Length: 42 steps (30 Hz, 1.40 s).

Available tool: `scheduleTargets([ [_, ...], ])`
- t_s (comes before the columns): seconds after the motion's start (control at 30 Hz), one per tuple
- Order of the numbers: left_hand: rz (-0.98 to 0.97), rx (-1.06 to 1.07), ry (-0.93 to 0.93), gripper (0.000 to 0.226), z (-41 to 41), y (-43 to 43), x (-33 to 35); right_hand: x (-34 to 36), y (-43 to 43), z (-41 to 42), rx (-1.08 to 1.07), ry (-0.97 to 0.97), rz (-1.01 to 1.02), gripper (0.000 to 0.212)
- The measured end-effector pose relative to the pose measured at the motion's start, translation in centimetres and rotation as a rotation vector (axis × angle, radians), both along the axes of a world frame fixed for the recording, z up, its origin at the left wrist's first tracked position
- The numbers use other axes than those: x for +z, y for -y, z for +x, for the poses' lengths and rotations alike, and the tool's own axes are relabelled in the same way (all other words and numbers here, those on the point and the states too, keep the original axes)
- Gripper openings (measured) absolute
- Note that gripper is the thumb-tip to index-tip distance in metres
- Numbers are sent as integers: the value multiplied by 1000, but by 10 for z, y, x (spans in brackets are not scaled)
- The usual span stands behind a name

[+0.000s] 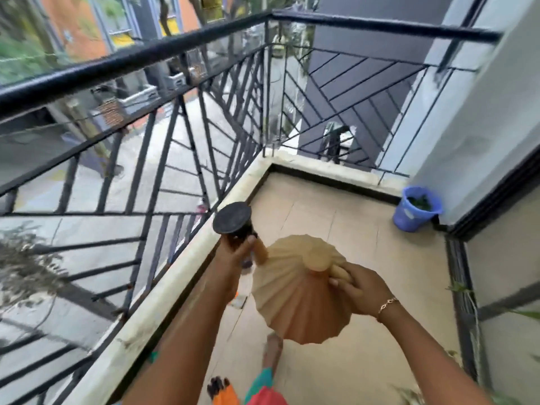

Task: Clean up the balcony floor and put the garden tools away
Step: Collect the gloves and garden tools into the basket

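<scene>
My left hand [237, 250] grips a small dark round pot [232, 219], its flat base turned towards me, just above the balcony's pale curb. A tan ribbed plant pot [298, 293] hangs upside down over the floor, and my right hand [358, 290] holds it near its narrow base, a bracelet on that wrist. Both pots are in the air above the beige tiled floor [336, 217]. Part of a tan handle-like piece shows beside my left hand's fingers; what it is stays unclear.
A black metal railing [181, 51] runs along the left and far sides above a pale curb [175, 290]. A blue bucket [416, 209] with greenery inside stands in the far right corner by the white wall. Green leaves poke in at the right edge.
</scene>
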<state>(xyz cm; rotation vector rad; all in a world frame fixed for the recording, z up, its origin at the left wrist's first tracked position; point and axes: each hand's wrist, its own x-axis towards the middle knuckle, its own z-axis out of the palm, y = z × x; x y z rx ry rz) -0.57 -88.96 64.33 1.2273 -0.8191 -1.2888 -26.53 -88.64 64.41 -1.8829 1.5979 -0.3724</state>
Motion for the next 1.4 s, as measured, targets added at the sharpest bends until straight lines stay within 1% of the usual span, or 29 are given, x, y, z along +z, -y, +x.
scheduleTargets([
  [0.1, 13, -95, 42, 33, -12, 73, -14, -7, 65, -11, -23, -21, 16, 79],
  [0.13, 28, -119, 38, 33, -15, 100, -20, -9, 89, -13, -35, -25, 33, 81],
  [0.2, 78, -181, 27, 45, -19, 154, -18, -7, 137, -18, -66, -19, 87, 85],
  [0.23, 109, -205, 20, 41, -23, 178, -16, -7, 161, -21, -69, -11, 120, 88],
  [0.27, 124, -212, -4, 31, -27, 205, -15, -5, 185, -25, -67, -16, 142, 90],
  [0.3, 135, -226, -12, 23, -32, 228, -12, -3, 209, -29, -68, -29, 156, 90],
  [0.33, 139, -234, -20, 21, -37, 252, -12, -2, 231, -33, -76, -41, 167, 87],
  [0.43, 141, -284, -14, 22, -58, 318, -10, -2, 289, -50, -122, -61, 193, 71],
  [0.57, 199, -290, -66, 27, -103, 398, -18, -13, 355, -89, -173, -127, 203, 68],
  [0.67, 249, -318, -84, 24, -145, 457, -32, -25, 404, -130, -233, -168, 161, 50],
  [0.73, 303, -296, -109, 20, -175, 495, -40, -33, 437, -159, -247, -186, 170, 44],
  [0.8, 374, -245, -156, 13, -210, 530, -48, -40, 472, -190, -242, -204, 213, 42],
  [0.87, 454, -197, -173, 16, -245, 561, -51, -42, 504, -219, -250, -235, 275, 40],
  [0.97, 523, -151, -182, 18, -293, 611, -54, -44, 551, -261, -257, -239, 333, 36],
  [1.13, 574, -128, -157, 23, -349, 689, -61, -44, 623, -315, -237, -273, 382, 26],
  [1.27, 594, -135, -174, 26, -388, 751, -71, -45, 689, -351, -201, -327, 428, 33],
  [1.4, 673, -159, -171, 23, -422, 812, -92, -66, 748, -383, -217, -347, 462, 32],
])
